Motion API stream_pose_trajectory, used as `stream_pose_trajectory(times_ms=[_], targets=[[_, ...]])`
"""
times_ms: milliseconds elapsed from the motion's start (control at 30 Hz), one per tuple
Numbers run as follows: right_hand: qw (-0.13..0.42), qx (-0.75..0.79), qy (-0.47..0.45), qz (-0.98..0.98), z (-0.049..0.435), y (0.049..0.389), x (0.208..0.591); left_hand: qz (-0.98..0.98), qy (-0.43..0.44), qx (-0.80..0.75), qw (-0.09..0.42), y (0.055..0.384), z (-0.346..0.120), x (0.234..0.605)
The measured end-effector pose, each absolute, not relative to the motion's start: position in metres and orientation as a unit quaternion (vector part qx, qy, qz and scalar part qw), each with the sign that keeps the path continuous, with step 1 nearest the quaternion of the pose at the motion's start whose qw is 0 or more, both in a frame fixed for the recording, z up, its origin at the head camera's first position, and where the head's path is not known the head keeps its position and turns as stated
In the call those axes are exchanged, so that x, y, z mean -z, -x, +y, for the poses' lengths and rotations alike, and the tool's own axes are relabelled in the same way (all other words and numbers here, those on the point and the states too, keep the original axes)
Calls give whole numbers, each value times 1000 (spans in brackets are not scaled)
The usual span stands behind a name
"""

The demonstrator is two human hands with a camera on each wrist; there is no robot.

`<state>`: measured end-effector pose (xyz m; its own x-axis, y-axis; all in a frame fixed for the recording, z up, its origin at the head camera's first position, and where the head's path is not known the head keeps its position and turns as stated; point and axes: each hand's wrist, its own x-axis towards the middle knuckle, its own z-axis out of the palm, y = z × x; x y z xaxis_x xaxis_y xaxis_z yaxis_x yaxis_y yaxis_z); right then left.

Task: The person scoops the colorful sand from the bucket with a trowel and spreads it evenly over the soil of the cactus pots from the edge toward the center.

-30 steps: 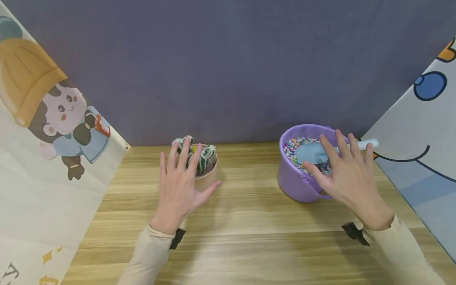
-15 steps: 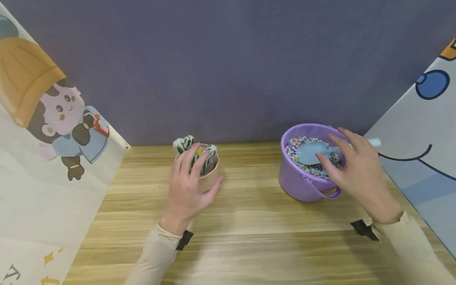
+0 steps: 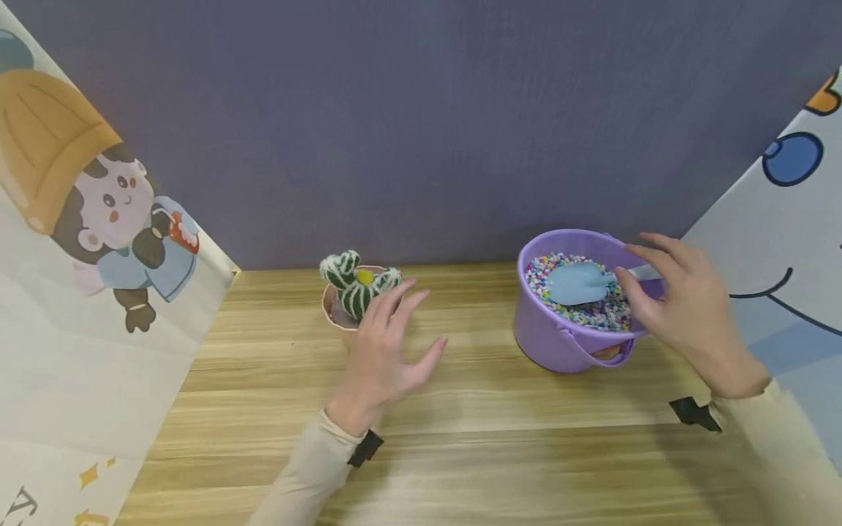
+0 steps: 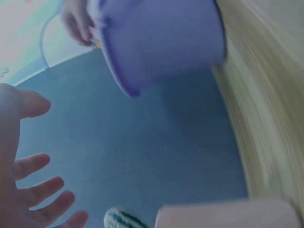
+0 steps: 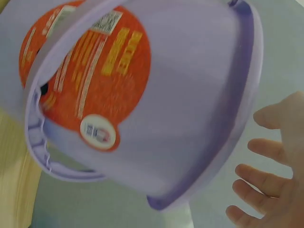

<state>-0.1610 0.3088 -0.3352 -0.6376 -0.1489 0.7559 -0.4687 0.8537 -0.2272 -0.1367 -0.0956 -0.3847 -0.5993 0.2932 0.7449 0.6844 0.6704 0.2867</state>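
- A dark letter "y" (image 3: 28, 500) can be read on the pale left-hand panel (image 3: 59, 394); the letter before it cannot be made out.
- An orange label (image 5: 126, 97) is borne by the purple bucket (image 5: 190, 85); a square code (image 5: 107, 22) is printed near its top edge.
- Bold yellow lettering (image 5: 115, 53) and smaller lines are printed on the label, too blurred to be read.
- A white oval emblem (image 5: 98, 132) is set at its lower end, its marks illegible.

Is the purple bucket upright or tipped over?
Upright: the bucket stands base-down on the table, opening upward, colorful beads showing inside.
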Motion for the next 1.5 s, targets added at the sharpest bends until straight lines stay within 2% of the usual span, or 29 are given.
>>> stream_pose_trajectory(times_ms=[267, 567, 667, 833, 1167, 1500], targets=[[369, -203, -172, -890, 327, 165, 336, -855, 287, 323, 287, 135, -80, 382], [359, -177, -175, -899, 341, 171, 335, -862, 261, 344, 265, 145, -64, 390], [343, -173, -172, -907, 343, 171, 334, -875, 239, 340, 250, 150, -57, 394], [314, -161, -168, -920, 346, 174, 332, -887, 212, 361, 196, 158, -46, 399], [261, -108, -197, -939, 354, 181, 330, -899, 200, 373, 111, 167, -24, 410], [183, -97, -167, -964, 358, 190, 327, -888, 223, 393, 88, 172, -2, 403]])
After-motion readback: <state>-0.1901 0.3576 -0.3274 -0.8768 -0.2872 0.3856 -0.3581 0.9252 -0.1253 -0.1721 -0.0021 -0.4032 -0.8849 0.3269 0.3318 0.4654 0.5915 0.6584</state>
